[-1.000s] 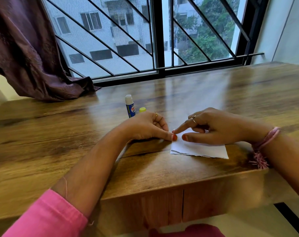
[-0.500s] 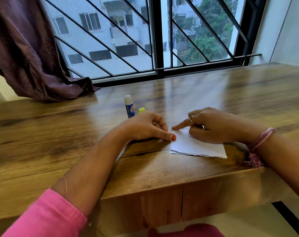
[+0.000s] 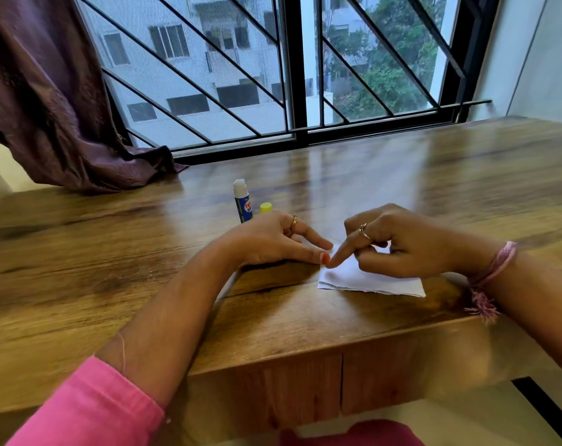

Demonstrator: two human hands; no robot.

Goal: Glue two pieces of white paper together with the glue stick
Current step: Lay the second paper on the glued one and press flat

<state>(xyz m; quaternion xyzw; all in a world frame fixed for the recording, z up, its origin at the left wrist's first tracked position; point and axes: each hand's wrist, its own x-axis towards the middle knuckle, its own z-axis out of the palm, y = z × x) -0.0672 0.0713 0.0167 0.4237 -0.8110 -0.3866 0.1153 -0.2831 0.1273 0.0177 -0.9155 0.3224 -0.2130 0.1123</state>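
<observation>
Wooden desk (image 3: 112, 252) — white paper (image 3: 369, 280) near its front edge, both hands' forefingers pressing it, grips empty; glue stick (image 3: 242, 201) upright at ten o'clock.

The right hand (image 3: 402, 243) hides the far part of the white paper (image 3: 369, 281). The left hand (image 3: 273, 239) hides the glue stick (image 3: 242, 201) base. Label text unreadable.
</observation>
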